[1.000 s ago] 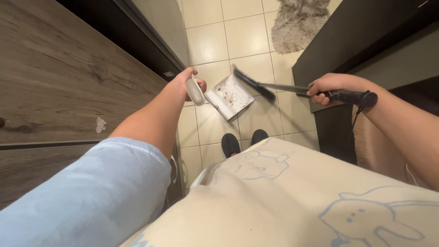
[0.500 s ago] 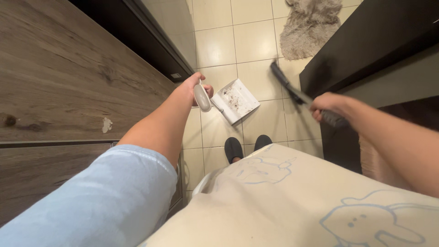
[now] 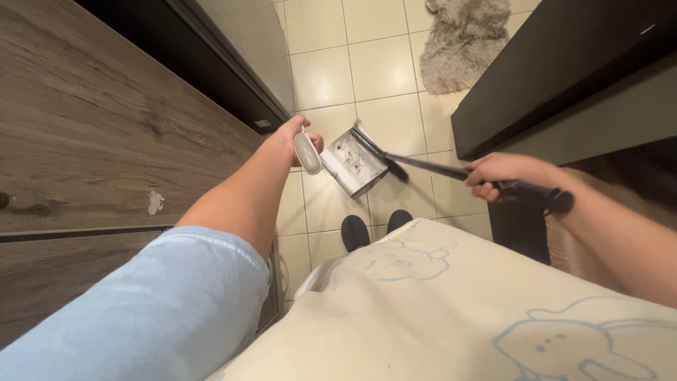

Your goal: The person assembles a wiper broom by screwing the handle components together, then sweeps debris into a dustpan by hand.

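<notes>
Floor: cream square tiles with thin darker grout lines, running between a wood-grain unit on the left and a dark cabinet on the right.
Rug: shaggy grey-beige, lying on the tiles at the top, beside the dark cabinet; upper part cut off by the frame edge.
Slippers: dark pair, side by side on the tiles at the lower centre, partly hidden by cream fabric.

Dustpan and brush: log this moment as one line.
left hand: grips dustpan handle | right hand: grips black brush handle | bristles: at pan mouth | pan: debris inside | floor: cream tiles
</notes>
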